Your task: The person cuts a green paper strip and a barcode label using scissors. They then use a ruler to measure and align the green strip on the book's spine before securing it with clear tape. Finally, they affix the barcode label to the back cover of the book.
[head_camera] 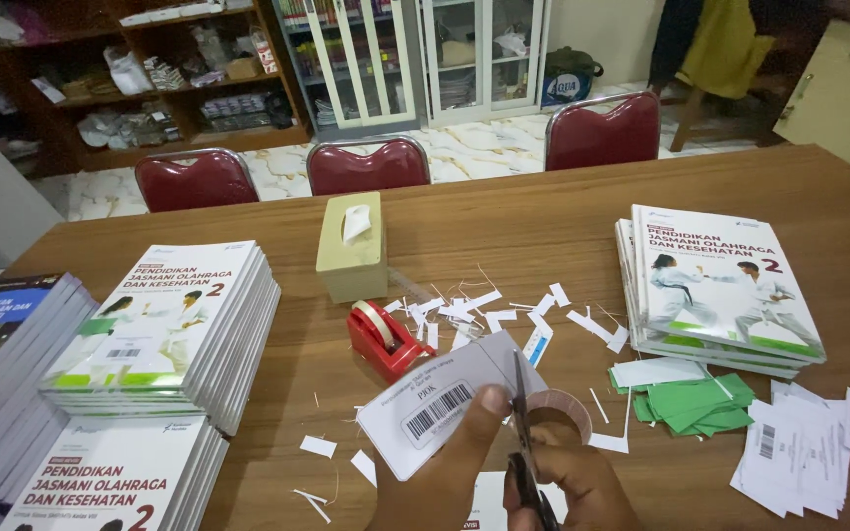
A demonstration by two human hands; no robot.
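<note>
Big brown wooden table point(504, 211). On the left sit stacks of textbooks point(164, 329), with another textbook pile point(720, 285) over on the right. Toward the far middle there's a tissue box point(351, 246), and a red tape dispenser point(384, 339) just nearer. Paper scraps point(504, 310) are scattered everywhere; green slips point(696, 403) and barcode labels point(804, 452) lie near right.

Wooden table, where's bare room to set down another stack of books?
The wooden table is bare along its far edge, between the yellow tissue box and the right white book stack. Crowded: white paper scraps by the red tape dispenser, green paper slips further right.
</note>
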